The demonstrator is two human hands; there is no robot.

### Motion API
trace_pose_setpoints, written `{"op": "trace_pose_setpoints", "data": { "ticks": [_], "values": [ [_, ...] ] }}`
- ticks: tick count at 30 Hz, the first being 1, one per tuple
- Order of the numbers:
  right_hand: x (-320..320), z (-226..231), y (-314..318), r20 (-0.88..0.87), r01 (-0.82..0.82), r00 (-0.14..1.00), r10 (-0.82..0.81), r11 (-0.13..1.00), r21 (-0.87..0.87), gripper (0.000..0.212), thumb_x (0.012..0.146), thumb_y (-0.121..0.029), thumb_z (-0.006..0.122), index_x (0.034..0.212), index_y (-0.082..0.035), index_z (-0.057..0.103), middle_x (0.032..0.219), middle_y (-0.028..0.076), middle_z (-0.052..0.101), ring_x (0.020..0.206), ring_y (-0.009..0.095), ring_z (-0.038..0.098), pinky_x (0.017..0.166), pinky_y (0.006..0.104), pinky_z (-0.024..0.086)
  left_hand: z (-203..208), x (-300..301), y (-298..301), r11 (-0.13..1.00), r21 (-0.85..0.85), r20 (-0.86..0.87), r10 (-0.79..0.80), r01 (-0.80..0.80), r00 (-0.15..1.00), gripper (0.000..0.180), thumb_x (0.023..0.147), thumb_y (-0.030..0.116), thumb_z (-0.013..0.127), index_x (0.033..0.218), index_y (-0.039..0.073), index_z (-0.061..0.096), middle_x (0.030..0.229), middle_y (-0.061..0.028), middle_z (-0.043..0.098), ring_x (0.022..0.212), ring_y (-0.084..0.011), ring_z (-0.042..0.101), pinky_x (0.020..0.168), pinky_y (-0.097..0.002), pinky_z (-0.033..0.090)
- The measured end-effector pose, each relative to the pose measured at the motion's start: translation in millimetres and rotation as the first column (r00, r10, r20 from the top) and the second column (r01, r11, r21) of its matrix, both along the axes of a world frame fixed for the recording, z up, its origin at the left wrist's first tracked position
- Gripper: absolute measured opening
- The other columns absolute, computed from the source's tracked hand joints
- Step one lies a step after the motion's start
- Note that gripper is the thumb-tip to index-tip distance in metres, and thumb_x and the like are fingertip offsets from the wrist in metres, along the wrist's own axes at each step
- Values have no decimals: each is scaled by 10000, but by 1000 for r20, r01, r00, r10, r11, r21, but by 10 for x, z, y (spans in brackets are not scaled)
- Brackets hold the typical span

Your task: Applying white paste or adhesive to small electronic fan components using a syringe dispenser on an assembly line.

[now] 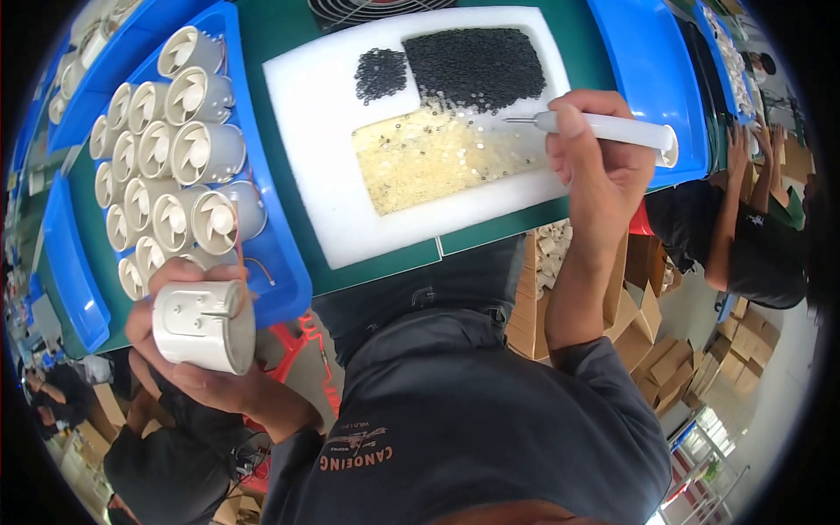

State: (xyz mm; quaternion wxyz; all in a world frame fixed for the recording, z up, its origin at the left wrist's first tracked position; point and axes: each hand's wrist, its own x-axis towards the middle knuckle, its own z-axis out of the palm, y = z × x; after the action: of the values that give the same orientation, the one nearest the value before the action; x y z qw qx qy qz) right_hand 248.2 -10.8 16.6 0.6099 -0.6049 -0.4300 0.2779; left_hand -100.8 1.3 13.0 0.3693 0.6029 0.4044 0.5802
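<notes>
My left hand (214, 387) is closed around a white cylindrical fan housing (194, 328), tilted in front of the table's left part. Small pegs and a slot show on its side, and a wire lead runs up behind it. My right hand (599, 179) grips a white pen-shaped tool (626, 129) with a thin metal tip. That tip points left over a white foam tray (306, 166), just below a mass of small black rings (477, 66). A smaller group of black rings (381, 74) lies beside it. Tiny pale discs (437, 162) are scattered over the tray's yellowish recess.
At left, a blue tray (284, 254) holds several white fan housings (172, 223) with wires. Another blue tray (643, 61) stands at right on the green tabletop (385, 267). Cardboard boxes (669, 367) and a red coiled hose (315, 346) are below. Co-workers (179, 468) are on both sides.
</notes>
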Motion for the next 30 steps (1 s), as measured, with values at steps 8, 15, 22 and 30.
{"op": "trace_pose_setpoints", "data": {
  "ticks": [8,15,22,30],
  "values": [
    [-36,-103,43,118,-22,993,23,1000,-8,112,857,-19,766,942,4,696,781,-31,661,635,-13,536,534,147,384,-46,640,28,964,-116,332,-190,240,924,680,1007,499,407,1411,-47,369,1209,-244,508,937,-333,647,650,-351,557],
    [-48,-88,64,183,-20,983,34,997,-75,89,848,-36,774,900,5,715,746,-27,663,598,-21,521,505,149,381,-63,636,71,956,-246,254,-93,158,963,670,1018,482,398,1431,-44,360,1242,-226,521,1016,-341,647,700,-365,565],
    [-69,-80,65,215,-14,976,35,995,-99,87,848,-41,774,898,4,720,718,-34,656,588,-21,511,497,152,371,-49,630,64,954,-251,240,-100,162,966,670,1017,478,429,1428,-46,353,1249,-223,521,1014,-340,647,705,-369,569],
    [-75,-89,59,264,-17,963,49,993,-120,88,848,-38,777,913,-7,728,737,-40,663,587,-20,494,491,158,355,-51,629,65,953,-251,226,-111,168,968,668,1017,483,427,1422,-43,354,1245,-224,522,1018,-335,648,700,-377,571]
  ]
}}
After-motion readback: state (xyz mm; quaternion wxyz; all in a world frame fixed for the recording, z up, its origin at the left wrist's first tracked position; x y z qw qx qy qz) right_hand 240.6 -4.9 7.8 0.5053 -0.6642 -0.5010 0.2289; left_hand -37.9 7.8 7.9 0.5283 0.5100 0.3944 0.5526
